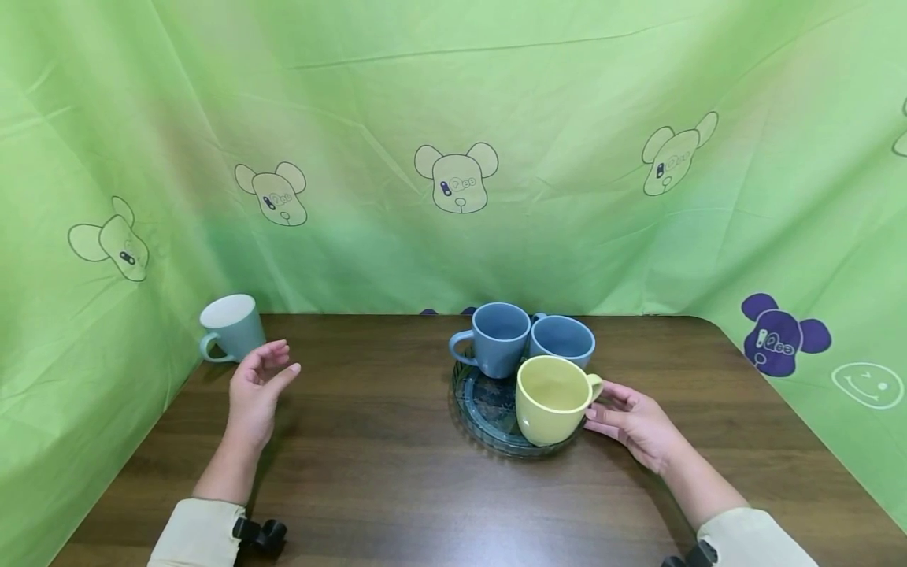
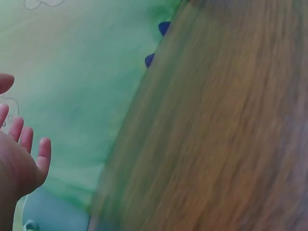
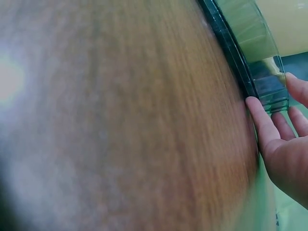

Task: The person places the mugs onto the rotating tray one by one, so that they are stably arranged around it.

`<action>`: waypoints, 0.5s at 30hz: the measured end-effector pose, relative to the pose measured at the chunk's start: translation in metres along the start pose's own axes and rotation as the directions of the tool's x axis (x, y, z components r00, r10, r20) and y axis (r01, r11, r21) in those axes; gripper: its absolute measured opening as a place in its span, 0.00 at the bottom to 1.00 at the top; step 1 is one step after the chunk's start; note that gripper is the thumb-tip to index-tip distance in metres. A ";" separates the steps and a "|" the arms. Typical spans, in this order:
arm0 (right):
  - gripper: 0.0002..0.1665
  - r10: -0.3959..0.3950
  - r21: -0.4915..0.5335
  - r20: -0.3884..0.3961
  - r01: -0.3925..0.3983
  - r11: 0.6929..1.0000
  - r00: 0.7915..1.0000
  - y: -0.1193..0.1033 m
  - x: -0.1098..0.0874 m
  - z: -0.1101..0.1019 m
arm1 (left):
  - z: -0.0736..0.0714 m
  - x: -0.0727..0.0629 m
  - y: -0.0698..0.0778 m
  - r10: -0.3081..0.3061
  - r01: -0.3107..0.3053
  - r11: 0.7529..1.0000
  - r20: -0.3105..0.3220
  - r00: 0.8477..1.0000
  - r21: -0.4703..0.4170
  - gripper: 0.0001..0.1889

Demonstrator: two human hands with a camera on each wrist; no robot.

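Head view: left hand (image 1: 258, 390) above the table (image 1: 390, 441), fingers loosely bent, thumb apart from them. Mug (image 1: 241, 327), teal outside and white inside, upright, just beyond and to the left of these fingers; its handle faces left, away from them. Contact between hand and mug: cannot tell from this angle.

Right hand (image 1: 641, 425) at the near right edge of the tray (image 1: 489, 405), thumb and fingers spread. Right wrist view: one fingertip touches the tray's base edge, thumb tip at its rim. Whether they grip it: cannot tell.

Yellow cup (image 1: 542, 413) upright in the tray, just left of the right fingertips, handle pointing towards them; contact with the handle unclear. Blue cup (image 1: 496, 350) also in the tray, farther off and left of those fingers, handle to the left. Second blue cup (image 1: 563, 337) behind the yellow one, beyond the same fingers; its base is hidden.

Green cloth (image 1: 354, 118) hangs beyond both hands' fingers.
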State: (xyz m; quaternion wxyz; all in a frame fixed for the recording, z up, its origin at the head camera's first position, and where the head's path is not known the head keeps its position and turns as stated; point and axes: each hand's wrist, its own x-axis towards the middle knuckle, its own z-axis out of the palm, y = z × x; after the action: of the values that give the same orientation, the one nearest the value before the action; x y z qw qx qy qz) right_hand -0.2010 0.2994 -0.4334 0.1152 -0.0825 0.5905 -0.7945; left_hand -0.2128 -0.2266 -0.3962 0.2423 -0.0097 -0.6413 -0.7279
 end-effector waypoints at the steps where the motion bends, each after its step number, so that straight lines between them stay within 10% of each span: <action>1: 0.24 0.002 -0.001 -0.003 -0.002 1.000 1.000 0.000 0.000 0.000 | -0.001 0.000 0.001 0.009 -0.009 1.000 -0.011 1.000 0.009 0.19; 15: 0.24 0.018 -0.011 -0.028 -0.018 1.000 0.999 -0.002 -0.001 0.002 | -0.020 0.005 0.010 0.004 -0.002 1.000 -0.095 0.995 0.026 0.27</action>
State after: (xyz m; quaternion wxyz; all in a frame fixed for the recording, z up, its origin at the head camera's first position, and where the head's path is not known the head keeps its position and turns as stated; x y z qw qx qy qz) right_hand -0.1996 0.2982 -0.4307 0.1134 -0.0668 0.5972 -0.7912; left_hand -0.2081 -0.2473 -0.3890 0.2737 0.0270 -0.6386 -0.7187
